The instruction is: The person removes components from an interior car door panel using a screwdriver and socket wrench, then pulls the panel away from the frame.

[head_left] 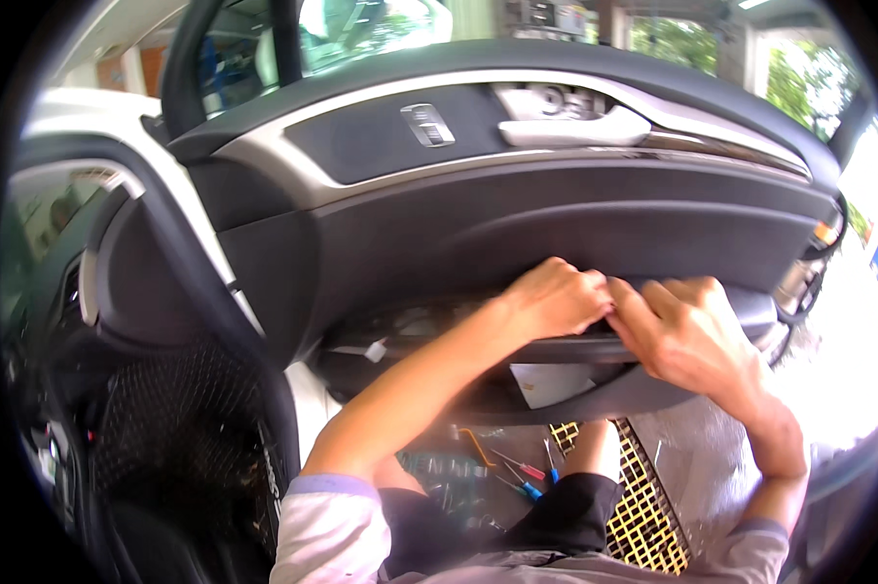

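At the door panel [575, 234], left hand [559, 300] sits beside right hand [680, 333].

Strong daylight comes from beyond and to the right of the left hand [561, 300] and right hand [687, 331], bleaching the area outside [843, 360] past the right one to near white and paling the trees [799, 83] farther up. Well left of the left hand, the footwell [181, 428] sinks into deep shadow, while the door panel [556, 224] around both hands is moderately lit, with a soft sheen. Fisheye distortion bends its edges toward a black rim, and the small tools [531, 491] below the hands look soft.
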A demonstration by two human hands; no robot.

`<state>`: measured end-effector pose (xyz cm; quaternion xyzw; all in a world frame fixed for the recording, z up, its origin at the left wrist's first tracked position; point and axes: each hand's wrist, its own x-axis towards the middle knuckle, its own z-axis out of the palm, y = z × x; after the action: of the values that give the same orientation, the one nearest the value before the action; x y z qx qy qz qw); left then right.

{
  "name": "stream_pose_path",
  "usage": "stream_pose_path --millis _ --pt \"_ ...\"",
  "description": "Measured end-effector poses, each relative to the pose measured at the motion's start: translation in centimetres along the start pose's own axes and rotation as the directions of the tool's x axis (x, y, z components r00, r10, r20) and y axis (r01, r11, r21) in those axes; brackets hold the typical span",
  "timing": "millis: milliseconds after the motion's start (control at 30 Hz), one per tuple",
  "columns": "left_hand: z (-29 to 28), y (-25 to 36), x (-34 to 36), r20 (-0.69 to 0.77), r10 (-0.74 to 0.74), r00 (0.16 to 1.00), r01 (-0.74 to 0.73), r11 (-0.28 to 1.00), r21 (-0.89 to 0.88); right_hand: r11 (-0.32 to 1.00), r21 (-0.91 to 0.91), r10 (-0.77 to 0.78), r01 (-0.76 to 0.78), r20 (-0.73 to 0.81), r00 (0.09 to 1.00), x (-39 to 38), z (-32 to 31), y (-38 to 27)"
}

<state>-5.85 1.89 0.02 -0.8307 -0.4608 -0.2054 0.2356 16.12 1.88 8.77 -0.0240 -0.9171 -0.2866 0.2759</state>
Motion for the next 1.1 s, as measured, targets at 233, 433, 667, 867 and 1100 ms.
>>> stream_pose_path --millis 233,433,667,867,1100 --pt "-1.0 -0.1 0.3 -0.045 -0.024 0.999 0.019 0.994 -0.106 0.999 0.023 -0.025 0.025 0.019 1.0 -0.6 0.8 1.2" --pt "-0.3 -0.5 0.0 -0.089 -0.068 0.994 0.053 0.985 -0.163 0.99 0.07 -0.112 0.12 -0.11 0.988 -0.4 1.2 1.1" --pt "-0.7 -0.1 0.2 0.035 -0.019 0.999 0.018 1.0 0.023 0.989 -0.013 -0.149 0.149 -0.033 0.988 -1.3 1.7 1.4" --pt "-0.1 0.2 0.8 -0.005 0.009 1.0 -0.009 0.999 0.045 0.981 -0.193 -0.015 0.023 0.039 0.999 -1.8 0.7 1.0" --pt "0.1 0.0 0.2 -0.003 -0.043 0.999 0.043 0.998 0.053 0.987 0.1 -0.126 0.126 -0.002 0.992 -0.5 0.1 0.9"
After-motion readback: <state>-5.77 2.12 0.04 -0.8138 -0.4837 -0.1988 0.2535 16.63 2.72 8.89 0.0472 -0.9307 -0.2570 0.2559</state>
